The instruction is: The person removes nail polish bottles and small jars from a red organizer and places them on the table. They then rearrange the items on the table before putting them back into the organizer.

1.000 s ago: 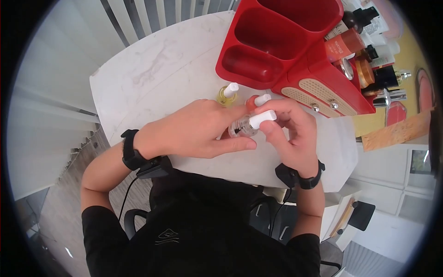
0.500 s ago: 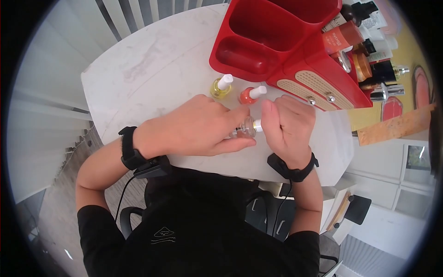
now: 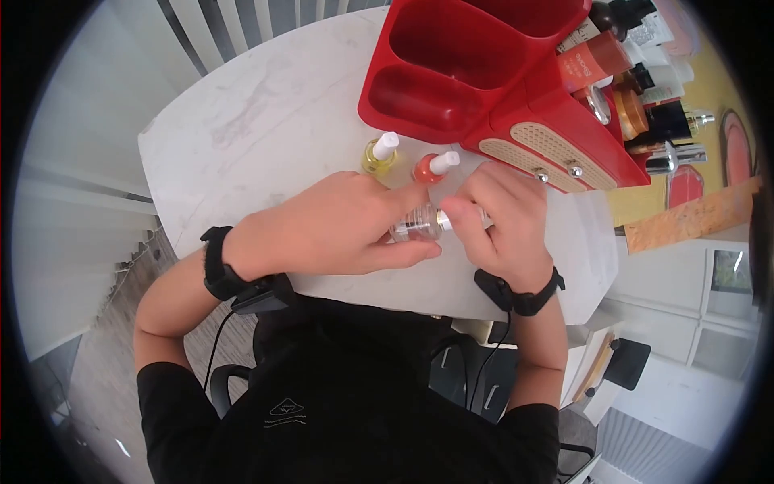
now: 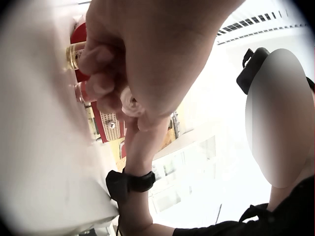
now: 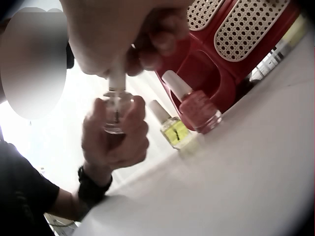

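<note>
Right hand has rolled over since a second ago, pinching the white cap; left hand grips the clear bottle, long axis left-to-right, cap end right, just near-side of the red bottle.

The tabletop is white with faint grey marbling; the organizer is glossy red, its drawer fronts cream with a woven lattice of small dark holes, their knobs silver; one bottle is colourless and clear, another yellow, another coral red; their caps are white; the shirt is black with a pale line emblem.
</note>
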Tool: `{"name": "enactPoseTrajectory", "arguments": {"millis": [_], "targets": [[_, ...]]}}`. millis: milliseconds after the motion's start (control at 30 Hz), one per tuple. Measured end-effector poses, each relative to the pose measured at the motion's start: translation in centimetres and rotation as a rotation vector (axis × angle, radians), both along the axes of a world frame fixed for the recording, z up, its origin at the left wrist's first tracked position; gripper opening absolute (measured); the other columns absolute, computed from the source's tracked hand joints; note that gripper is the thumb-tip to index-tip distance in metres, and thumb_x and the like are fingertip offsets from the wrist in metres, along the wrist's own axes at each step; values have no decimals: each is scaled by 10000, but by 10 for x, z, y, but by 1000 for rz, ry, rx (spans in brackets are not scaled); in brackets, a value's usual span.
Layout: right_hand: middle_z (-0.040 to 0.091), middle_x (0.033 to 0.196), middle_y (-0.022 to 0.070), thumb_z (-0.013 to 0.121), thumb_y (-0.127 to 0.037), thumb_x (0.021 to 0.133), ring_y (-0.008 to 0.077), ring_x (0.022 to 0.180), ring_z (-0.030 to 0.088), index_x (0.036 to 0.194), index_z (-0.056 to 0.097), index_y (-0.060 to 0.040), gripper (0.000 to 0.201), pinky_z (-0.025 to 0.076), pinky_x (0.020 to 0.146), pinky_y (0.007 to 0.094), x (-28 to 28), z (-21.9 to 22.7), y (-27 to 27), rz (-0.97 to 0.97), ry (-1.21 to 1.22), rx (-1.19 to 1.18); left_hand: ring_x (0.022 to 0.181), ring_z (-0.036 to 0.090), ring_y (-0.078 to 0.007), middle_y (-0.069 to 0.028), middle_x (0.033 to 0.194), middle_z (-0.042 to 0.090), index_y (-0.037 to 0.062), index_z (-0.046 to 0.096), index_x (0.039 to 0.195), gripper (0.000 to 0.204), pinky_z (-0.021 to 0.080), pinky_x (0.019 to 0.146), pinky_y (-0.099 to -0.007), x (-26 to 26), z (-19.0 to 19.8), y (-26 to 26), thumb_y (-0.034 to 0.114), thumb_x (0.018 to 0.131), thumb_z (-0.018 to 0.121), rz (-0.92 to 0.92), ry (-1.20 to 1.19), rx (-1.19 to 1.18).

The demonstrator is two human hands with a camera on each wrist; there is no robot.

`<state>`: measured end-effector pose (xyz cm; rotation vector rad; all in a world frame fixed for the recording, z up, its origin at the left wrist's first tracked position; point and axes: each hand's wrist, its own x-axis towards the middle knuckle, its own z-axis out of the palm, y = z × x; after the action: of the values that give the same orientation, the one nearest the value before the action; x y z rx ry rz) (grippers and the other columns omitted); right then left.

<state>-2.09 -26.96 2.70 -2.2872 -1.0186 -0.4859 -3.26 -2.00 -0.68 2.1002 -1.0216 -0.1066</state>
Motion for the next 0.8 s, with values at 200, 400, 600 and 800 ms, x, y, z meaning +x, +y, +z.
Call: {"name": "enactPoseTrajectory", "arguments": {"millis": [200, 400, 600, 800], "targets": [[569, 649, 48, 857, -131, 864, 259, 540, 560, 704, 621, -81, 290, 400, 496, 390, 2, -2, 0, 93, -189, -70, 609, 703, -375, -117, 667, 675, 21, 635, 1153, 387, 547, 607, -425, 2, -1, -2, 363, 1046, 781, -171, 159, -9], [535, 584, 76, 798, -91, 938, 273, 499, 531, 647, 608, -64, 349, 380, 480, 410, -10, -10, 12, -94, -84, -7, 622, 701, -380, -119, 666, 680, 28, 619, 1142, 396, 541, 587, -446, -1, -8, -4, 381, 1053, 773, -23, -147, 20], [513, 555, 96, 775, -120, 995, 292, 473, 512, 643, 594, -47, 402, 382, 478, 423, -23, -19, 21, -252, 86, 85, 618, 705, -372, -113, 660, 681, 42, 621, 1093, 396, 548, 579, -439, -8, -10, -8, 407, 1051, 767, 90, -273, 86], [512, 572, 95, 804, -116, 964, 301, 484, 499, 647, 591, -59, 386, 375, 482, 416, -23, -7, -1, -62, 1, -50, 622, 699, -382, -118, 649, 659, 28, 644, 1098, 417, 543, 605, -462, -6, -6, 0, 425, 1054, 762, -142, 17, 57]]}}
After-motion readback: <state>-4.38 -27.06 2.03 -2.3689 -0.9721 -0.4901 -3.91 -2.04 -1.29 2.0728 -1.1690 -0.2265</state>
